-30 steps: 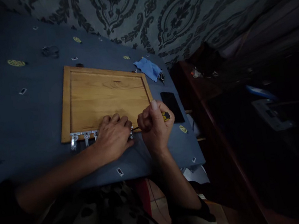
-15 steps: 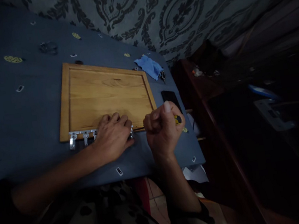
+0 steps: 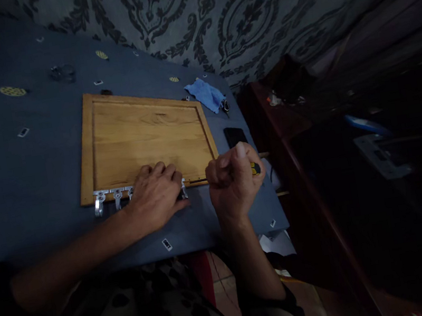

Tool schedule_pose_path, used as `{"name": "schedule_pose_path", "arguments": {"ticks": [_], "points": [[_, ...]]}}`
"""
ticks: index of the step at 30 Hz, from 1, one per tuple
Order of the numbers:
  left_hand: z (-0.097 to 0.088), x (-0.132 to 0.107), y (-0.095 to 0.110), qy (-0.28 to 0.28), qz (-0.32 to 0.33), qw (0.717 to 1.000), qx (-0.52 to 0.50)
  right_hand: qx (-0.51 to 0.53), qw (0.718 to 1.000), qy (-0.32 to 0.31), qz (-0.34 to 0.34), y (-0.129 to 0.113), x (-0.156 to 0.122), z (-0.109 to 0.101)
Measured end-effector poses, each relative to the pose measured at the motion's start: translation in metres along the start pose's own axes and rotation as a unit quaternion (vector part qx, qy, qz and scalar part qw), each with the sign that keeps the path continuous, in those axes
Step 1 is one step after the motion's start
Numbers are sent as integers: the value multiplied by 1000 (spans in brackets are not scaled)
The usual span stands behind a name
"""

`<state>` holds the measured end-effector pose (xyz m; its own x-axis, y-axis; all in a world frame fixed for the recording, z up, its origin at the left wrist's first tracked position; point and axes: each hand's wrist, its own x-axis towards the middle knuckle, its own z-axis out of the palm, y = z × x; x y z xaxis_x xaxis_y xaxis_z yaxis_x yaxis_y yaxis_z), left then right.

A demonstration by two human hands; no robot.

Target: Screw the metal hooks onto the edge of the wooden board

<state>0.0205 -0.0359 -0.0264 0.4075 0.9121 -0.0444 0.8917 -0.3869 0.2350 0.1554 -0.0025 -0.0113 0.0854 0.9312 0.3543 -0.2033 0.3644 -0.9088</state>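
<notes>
A framed wooden panel (image 3: 150,130) lies flat on the cloth-covered table. Along its near edge runs a metal hook rail (image 3: 114,193) with several hooks, its middle hidden under my left hand (image 3: 155,194). That hand is closed over the rail and the panel's edge, fingers bent on the wood and thumb at the near side. My right hand (image 3: 236,178) is wrapped round a screwdriver (image 3: 255,168) with a yellow and black handle. Its thin shaft points left along the panel's near edge, toward the rail's right end; I cannot tell what the tip touches.
Beyond the panel's right side are a blue cloth (image 3: 205,95) and a black phone-like object (image 3: 235,136). A small dark round object (image 3: 106,92) sits by the panel's far edge. Dark red furniture (image 3: 310,179) stands to the right, and a patterned wall covering (image 3: 208,14) rises behind.
My right hand has shifted slightly right with the screwdriver, away from the rail's end. My left hand stays over the rail. The whole view has moved a little.
</notes>
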Motion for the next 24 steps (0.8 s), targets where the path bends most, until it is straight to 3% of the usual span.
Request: {"name": "schedule_pose_path", "arguments": {"ticks": [6,14,17,21,24], "points": [[-9,1,-13,-9,-20,997,-69,-1,999,32,-8,-4,-3,-21],[-33,-6,-51,77,-67,977,-185,53,998,46,6,4,-18,-45],[-38,-11,-61,102,-83,969,-208,72,997,34,-10,5,-14,-38],[-38,-17,-74,126,-107,957,-240,104,994,23,-38,11,2,-12],[-35,-22,-82,149,-111,950,-251,87,996,5,-11,20,12,8]]}}
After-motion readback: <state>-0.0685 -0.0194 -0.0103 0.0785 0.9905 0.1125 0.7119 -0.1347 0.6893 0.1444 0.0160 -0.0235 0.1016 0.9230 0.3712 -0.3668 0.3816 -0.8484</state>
